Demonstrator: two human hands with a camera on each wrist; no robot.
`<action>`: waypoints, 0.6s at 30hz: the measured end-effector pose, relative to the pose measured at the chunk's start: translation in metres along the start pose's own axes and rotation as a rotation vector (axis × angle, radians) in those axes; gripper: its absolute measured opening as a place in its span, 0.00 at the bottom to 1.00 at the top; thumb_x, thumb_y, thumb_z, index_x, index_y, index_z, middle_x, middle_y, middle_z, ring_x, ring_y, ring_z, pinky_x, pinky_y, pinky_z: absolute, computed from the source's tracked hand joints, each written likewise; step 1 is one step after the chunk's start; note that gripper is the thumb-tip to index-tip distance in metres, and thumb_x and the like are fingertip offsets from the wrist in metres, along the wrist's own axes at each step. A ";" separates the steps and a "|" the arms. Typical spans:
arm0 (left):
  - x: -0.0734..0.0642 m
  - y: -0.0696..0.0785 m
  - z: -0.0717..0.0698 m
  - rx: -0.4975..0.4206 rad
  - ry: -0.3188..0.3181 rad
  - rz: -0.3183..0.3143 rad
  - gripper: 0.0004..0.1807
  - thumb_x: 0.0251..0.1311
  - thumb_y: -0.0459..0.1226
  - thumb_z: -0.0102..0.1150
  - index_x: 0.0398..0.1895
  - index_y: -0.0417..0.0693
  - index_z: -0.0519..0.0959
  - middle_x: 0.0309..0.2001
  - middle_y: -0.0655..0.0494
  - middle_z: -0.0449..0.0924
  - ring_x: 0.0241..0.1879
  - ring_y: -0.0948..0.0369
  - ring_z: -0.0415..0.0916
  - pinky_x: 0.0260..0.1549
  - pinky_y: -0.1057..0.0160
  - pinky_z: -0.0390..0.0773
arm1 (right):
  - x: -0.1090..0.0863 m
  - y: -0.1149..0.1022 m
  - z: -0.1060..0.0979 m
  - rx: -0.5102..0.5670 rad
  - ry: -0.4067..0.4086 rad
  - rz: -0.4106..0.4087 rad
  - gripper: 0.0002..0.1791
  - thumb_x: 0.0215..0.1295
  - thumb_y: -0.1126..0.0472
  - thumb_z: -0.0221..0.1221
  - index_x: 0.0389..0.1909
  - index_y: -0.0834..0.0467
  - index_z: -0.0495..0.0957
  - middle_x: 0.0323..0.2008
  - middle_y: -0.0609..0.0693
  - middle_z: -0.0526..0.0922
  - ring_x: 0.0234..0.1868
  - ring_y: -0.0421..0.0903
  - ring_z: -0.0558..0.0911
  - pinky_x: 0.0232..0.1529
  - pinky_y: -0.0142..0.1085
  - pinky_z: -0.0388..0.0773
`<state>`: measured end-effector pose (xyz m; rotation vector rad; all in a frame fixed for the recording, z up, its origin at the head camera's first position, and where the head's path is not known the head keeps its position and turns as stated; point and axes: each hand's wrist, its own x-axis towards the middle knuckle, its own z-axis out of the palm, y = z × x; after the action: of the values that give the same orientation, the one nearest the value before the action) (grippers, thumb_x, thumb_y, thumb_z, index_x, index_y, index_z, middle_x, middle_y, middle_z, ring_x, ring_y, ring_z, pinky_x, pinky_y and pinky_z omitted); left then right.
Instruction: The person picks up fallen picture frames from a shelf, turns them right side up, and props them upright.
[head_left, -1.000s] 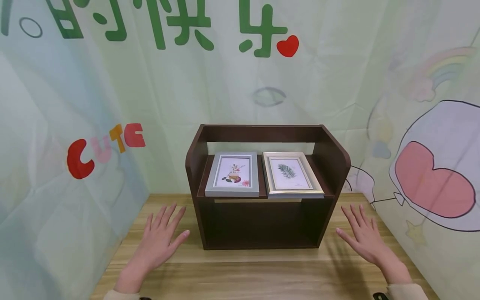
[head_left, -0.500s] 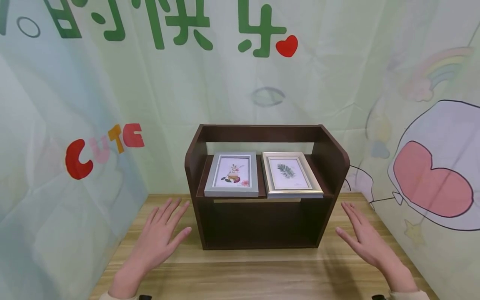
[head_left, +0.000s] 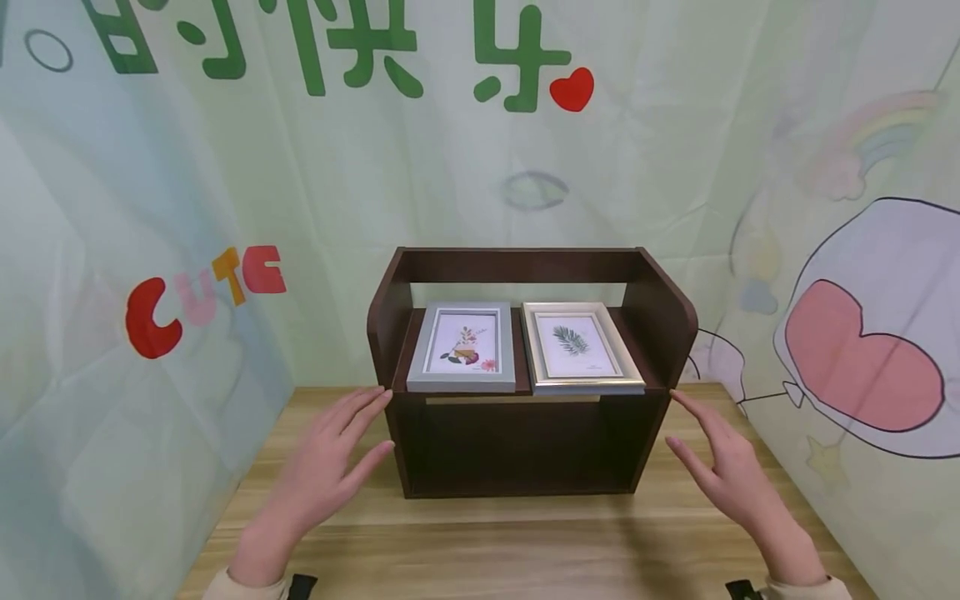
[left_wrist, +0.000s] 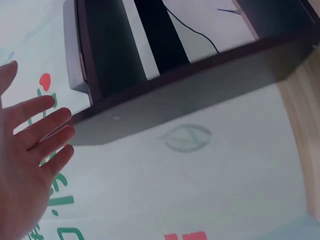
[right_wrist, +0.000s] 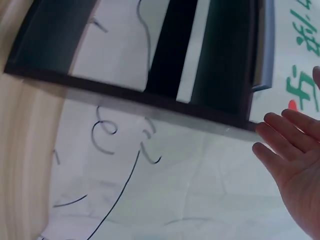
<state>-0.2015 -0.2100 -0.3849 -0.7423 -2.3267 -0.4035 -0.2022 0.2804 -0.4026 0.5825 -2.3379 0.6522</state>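
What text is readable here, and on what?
"CUTE": left cloth wall.
"的快乐", tops cut off: back cloth wall.
Gray picture frame: print too small to read.
Gold picture frame: print too small to read.
Green characters in wrist views: partial, unreadable.
Brown shelf: no readable text.

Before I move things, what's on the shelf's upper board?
A gray frame and a gold frame lie face up, side by side. The board beneath them is hidden.
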 end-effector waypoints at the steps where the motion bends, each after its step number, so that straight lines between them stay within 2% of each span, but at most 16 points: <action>1: 0.003 0.002 0.000 -0.014 0.010 0.006 0.33 0.57 0.45 0.61 0.66 0.47 0.68 0.63 0.50 0.70 0.63 0.51 0.66 0.62 0.54 0.64 | 0.003 -0.003 0.000 0.007 0.022 -0.017 0.36 0.56 0.64 0.65 0.67 0.55 0.65 0.60 0.56 0.74 0.64 0.38 0.68 0.60 0.11 0.49; 3: 0.009 0.006 0.001 -0.034 0.022 0.008 0.33 0.57 0.45 0.62 0.66 0.47 0.67 0.64 0.51 0.69 0.63 0.53 0.66 0.65 0.62 0.61 | 0.009 -0.009 0.001 0.028 0.054 -0.040 0.36 0.55 0.64 0.65 0.66 0.55 0.66 0.60 0.55 0.75 0.63 0.40 0.70 0.61 0.13 0.52; 5: 0.015 0.010 0.002 -0.051 0.027 -0.003 0.34 0.56 0.44 0.63 0.66 0.46 0.67 0.64 0.51 0.69 0.63 0.53 0.66 0.66 0.64 0.61 | 0.015 -0.013 0.003 0.052 0.081 -0.065 0.35 0.54 0.65 0.66 0.66 0.57 0.67 0.59 0.56 0.75 0.62 0.45 0.72 0.62 0.15 0.54; 11: 0.031 0.021 0.010 -0.097 0.074 -0.054 0.33 0.54 0.42 0.66 0.64 0.42 0.69 0.62 0.49 0.71 0.61 0.53 0.69 0.56 0.50 0.73 | 0.032 -0.023 0.014 0.058 0.092 -0.078 0.36 0.52 0.65 0.68 0.64 0.56 0.69 0.59 0.53 0.76 0.59 0.48 0.74 0.63 0.16 0.54; 15: 0.043 0.027 0.017 -0.119 0.132 -0.094 0.31 0.53 0.39 0.67 0.61 0.38 0.71 0.58 0.45 0.74 0.57 0.51 0.72 0.53 0.49 0.75 | 0.043 -0.031 0.020 0.070 0.071 -0.060 0.35 0.53 0.64 0.68 0.64 0.56 0.69 0.58 0.52 0.76 0.56 0.49 0.76 0.61 0.15 0.56; 18: 0.051 0.031 0.021 -0.138 0.180 -0.143 0.29 0.53 0.39 0.67 0.58 0.36 0.73 0.55 0.43 0.76 0.54 0.49 0.75 0.50 0.48 0.77 | 0.052 -0.037 0.024 0.078 0.036 -0.027 0.33 0.55 0.60 0.67 0.64 0.55 0.69 0.59 0.51 0.75 0.56 0.48 0.76 0.61 0.20 0.63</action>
<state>-0.2252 -0.1550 -0.3634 -0.5793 -2.2045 -0.6724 -0.2292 0.2255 -0.3730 0.6310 -2.2751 0.7375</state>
